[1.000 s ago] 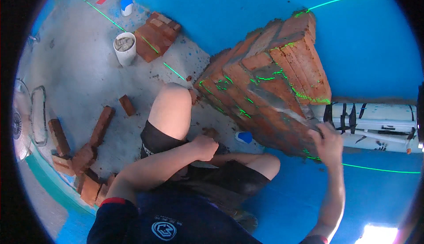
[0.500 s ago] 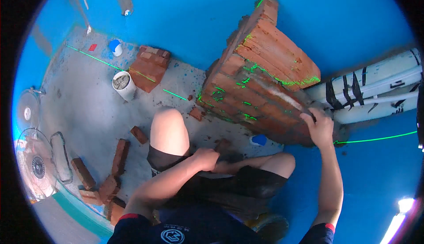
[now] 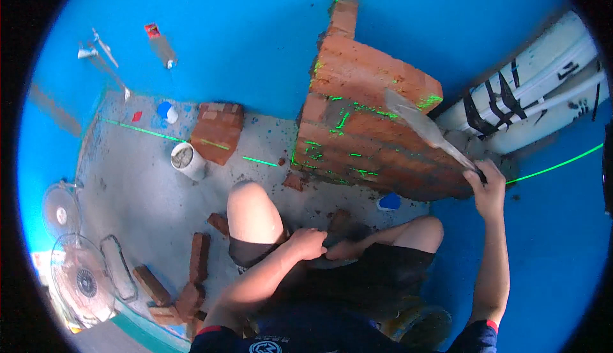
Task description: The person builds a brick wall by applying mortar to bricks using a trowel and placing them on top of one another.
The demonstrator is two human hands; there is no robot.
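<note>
My right hand (image 3: 488, 190) is wrapped round the dark handle of a trowel (image 3: 415, 115). The trowel's long, mortar-smeared blade points up and left, in front of a low red brick wall (image 3: 373, 145). From this view I cannot tell whether the blade touches the bricks. Wet-looking mortar streaks the wall's face, and green laser light glints along its joints. My left hand (image 3: 308, 244) is closed between my bent legs, near a reddish brick (image 3: 340, 217) on the floor. What it holds, if anything, is hidden.
Taped white pipes (image 3: 530, 100) run beside the wall on the right. A white bucket of mortar (image 3: 187, 160) stands by stacked bricks (image 3: 217, 129). Several loose bricks (image 3: 199, 257) and a fan (image 3: 85, 283) are at left. A blue-and-white cup (image 3: 389, 201) lies near my right knee.
My right hand has moved slightly right and up with the trowel, and the blade now stands out in front of the upper bricks. My head view has shifted; my left hand remains closed.
</note>
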